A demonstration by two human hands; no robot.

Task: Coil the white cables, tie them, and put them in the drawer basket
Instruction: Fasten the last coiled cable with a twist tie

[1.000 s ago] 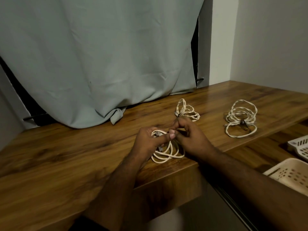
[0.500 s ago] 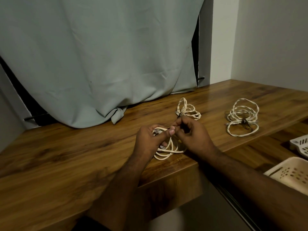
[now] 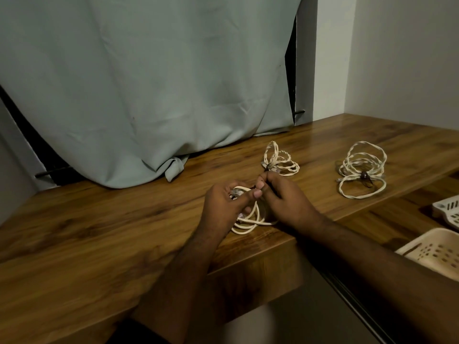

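A wooden countertop (image 3: 99, 232) with dark grain is filling the lower part of the view. A pale grey-green curtain (image 3: 149, 83) is hanging behind it, its hem resting on the wood. Plain white walls (image 3: 402, 58) are meeting in the right corner, under dim light.

three white cable coils (image 3: 248, 219) (image 3: 280, 160) (image 3: 361, 168), two baskets (image 3: 432, 249) (image 3: 447, 209), two hands (image 3: 223, 204) (image 3: 288, 199), one curtain (image 3: 139, 78)

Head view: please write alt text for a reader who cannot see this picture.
Two hands, left hand and right hand, hold a coiled white cable at the front edge of a wooden table. Two tied coils, coil and coil, lie farther back, a grey curtain hangs behind, and a basket sits lower right.
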